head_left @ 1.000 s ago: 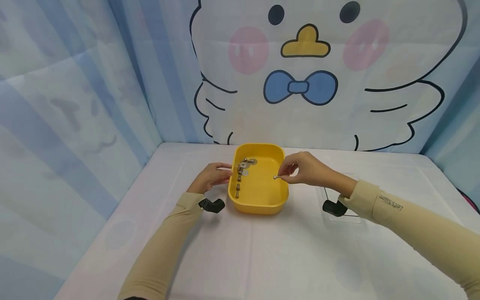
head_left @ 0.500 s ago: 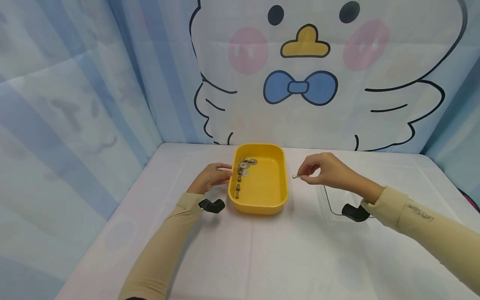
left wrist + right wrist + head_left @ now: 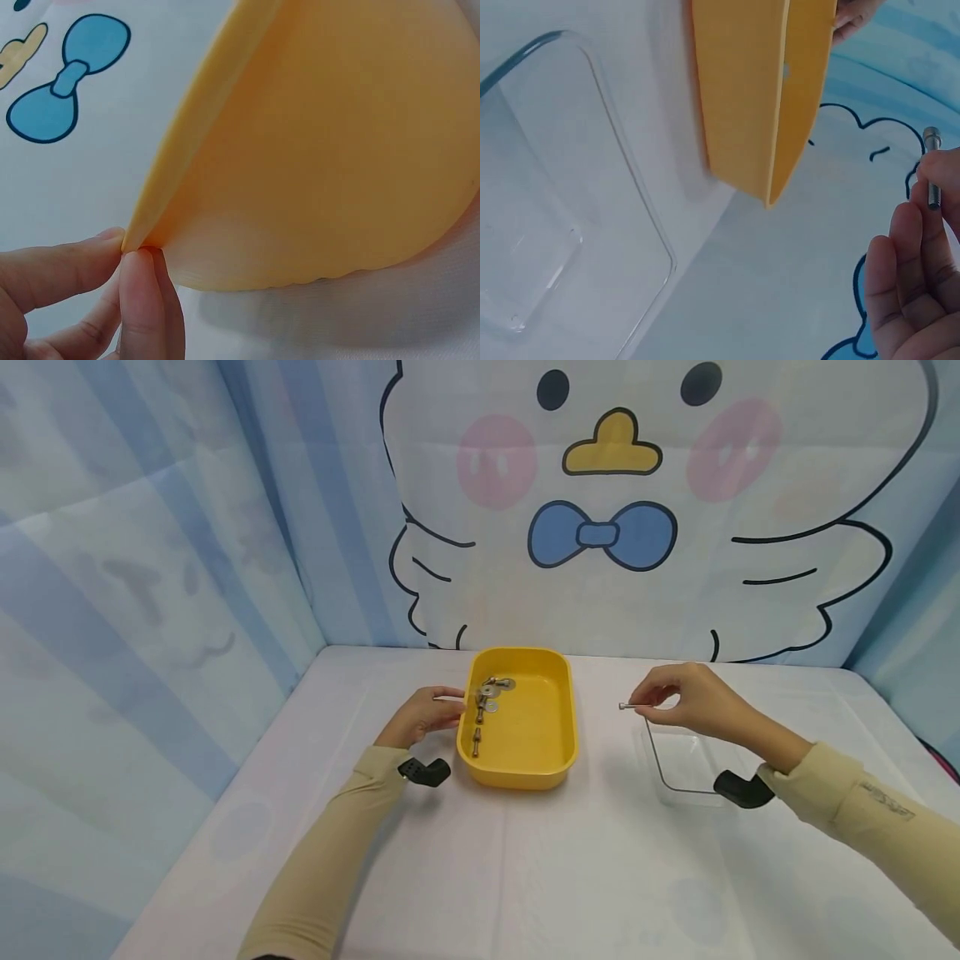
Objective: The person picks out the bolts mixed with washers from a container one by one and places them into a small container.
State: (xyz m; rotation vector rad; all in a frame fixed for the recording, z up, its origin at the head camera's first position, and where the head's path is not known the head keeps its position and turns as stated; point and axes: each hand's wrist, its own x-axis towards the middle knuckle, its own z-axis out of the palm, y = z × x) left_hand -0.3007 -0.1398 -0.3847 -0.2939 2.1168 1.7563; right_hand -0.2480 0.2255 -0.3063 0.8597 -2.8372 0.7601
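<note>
In the head view, my left hand (image 3: 423,718) is at the left side of a yellow plastic tub (image 3: 536,727). The left wrist view shows thumb and fingers pinching its rim (image 3: 180,135). Several metal bolts (image 3: 477,742) and round washers (image 3: 491,707) lie along the tub's left side. My right hand (image 3: 690,693) pinches a bolt (image 3: 632,706) between thumb and fingertips, its head pointing left. That hand is above the back of a clear, see-through container (image 3: 663,777), which it partly hides. Up close, the bolt (image 3: 931,141) has a cylindrical head and a straight shank.
A white cloth (image 3: 450,877) covers the table. Behind it hangs a cloth backdrop (image 3: 600,602) with a cartoon figure, and a blue-striped curtain (image 3: 150,610) hangs at the left. A dark cable (image 3: 937,760) shows at the far right edge.
My right hand has moved right with the bolt, from over the yellow tub to the clear container, more of which now shows. The left hand and the tub have stayed put.
</note>
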